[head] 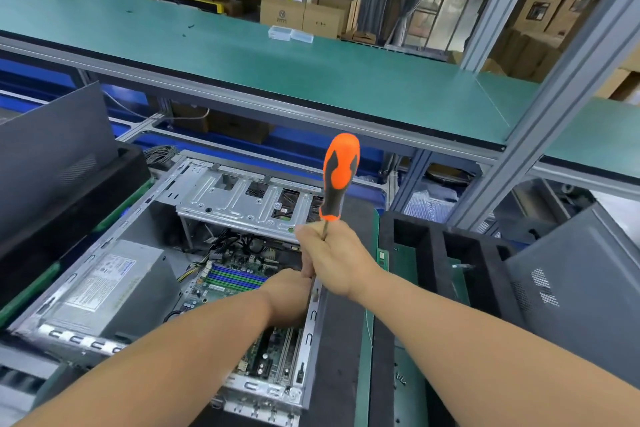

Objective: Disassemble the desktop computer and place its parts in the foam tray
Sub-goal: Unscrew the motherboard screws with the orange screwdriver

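Note:
The open desktop case [104,246] lies on its side, showing the motherboard [235,277], a grey power supply [114,288] and a metal drive cage [242,198]. My right hand [336,260] grips the shaft of an orange-and-black screwdriver [339,173], handle pointing up, above the case's right wall. My left hand [287,298] reaches into the case beside that wall; its fingers are hidden behind my right hand. The black foam tray [433,253] stands to the right, with a green memory module [382,258] at its left edge.
A dark grey side panel [571,288] leans at the right, another panel [52,156] over black foam at the left. Small screws [401,378] lie on the green mat. A green shelf [277,55] with two clear boxes [290,34] runs overhead, held by aluminium posts [540,121].

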